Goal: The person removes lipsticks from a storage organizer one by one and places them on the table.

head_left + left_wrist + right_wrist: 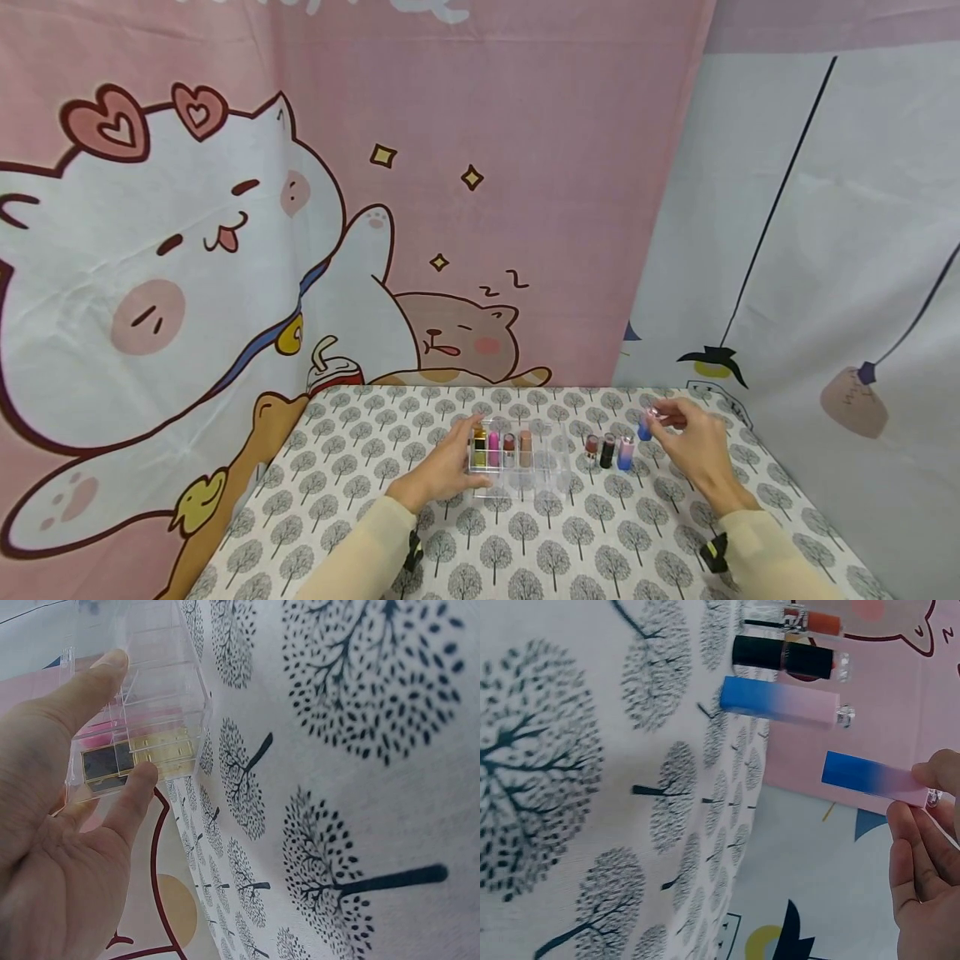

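My left hand (444, 468) grips the left end of a clear plastic lipstick organizer (558, 482), thumb on the near side and fingers round the far side. Standing in its compartments are a gold-and-black lipstick (480, 447), a bright pink one (493, 451), a clear-and-brown one (509, 451) and a tan-pink one (526, 449). Off to the right, my right hand (699, 446) pinches a blue-to-pink lipstick tube (871, 778) near its pink top. In the right wrist view, that tube is upright relative to the others and apart from them.
Between organizer and right hand, a clear-and-brown lipstick (592, 447), a black one (607, 451) and another blue-to-pink tube (626, 453) stand in a row. A tree-print cloth (525, 558) covers the table. Cartoon-printed curtains (570, 208) hang behind and at the right.
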Demonstrator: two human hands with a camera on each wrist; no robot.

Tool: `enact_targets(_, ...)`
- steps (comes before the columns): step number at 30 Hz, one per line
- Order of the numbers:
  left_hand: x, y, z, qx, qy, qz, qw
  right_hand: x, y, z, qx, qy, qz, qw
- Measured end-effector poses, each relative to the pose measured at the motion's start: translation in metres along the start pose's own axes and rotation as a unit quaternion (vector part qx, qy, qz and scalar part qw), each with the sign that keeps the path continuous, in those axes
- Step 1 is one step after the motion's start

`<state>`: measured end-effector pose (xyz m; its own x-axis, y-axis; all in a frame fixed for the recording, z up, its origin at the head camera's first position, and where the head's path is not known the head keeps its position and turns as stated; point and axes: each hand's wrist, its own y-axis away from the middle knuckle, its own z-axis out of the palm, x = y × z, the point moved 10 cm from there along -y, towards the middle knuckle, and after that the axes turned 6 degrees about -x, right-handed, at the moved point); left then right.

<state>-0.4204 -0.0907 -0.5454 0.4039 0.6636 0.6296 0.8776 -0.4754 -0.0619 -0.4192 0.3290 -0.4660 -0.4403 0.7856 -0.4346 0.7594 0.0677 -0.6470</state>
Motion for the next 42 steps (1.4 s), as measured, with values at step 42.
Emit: enact_targets(42, -0.001, 0.004, 0.0, -0.004, 0.012, 0.0, 0.9999, 0.034, 0.033, 0.043, -0.124, 0.001, 0.068, 0.99)
